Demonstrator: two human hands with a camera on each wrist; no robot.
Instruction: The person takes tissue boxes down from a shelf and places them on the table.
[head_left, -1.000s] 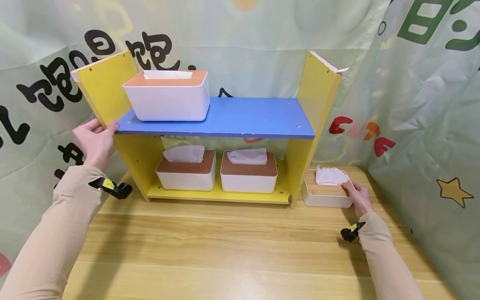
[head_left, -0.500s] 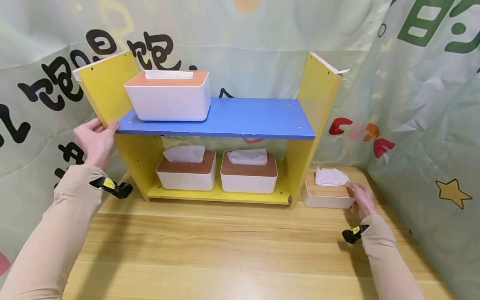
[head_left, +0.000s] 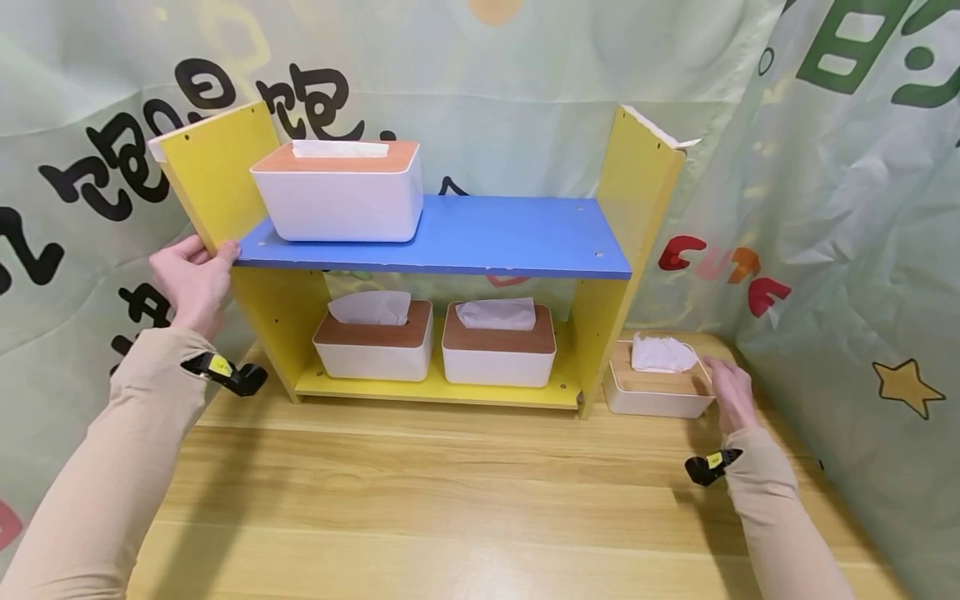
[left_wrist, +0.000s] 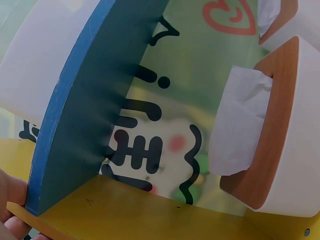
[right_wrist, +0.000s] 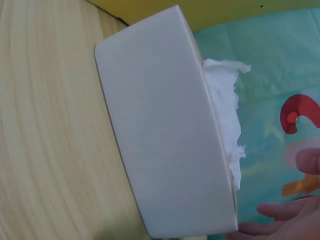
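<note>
My left hand (head_left: 192, 285) grips the left side panel (head_left: 225, 171) of a yellow and blue shelf, its thumb by the front end of the blue board (head_left: 517, 233). To the right of the shelf, on the table, stands a white tissue box (head_left: 658, 404) with a light wooden lid and a crumpled tissue (head_left: 662, 354) sticking out. My right hand (head_left: 732, 393) is at that box's right end. In the right wrist view its fingers (right_wrist: 282, 209) extend loosely by the box's end, with the thumb apart; contact there is hard to tell.
On the blue board sits a large white tissue box (head_left: 345, 204), at the left. Two smaller tissue boxes, one left (head_left: 375, 360) and one right (head_left: 498, 367), stand on the yellow bottom board (head_left: 435, 390). Printed cloth (head_left: 847, 275) hangs behind and at both sides of the wooden table (head_left: 450, 492).
My right hand has shifted slightly right, from the lid's right edge to the end of the box. My left hand keeps its hold on the shelf.
</note>
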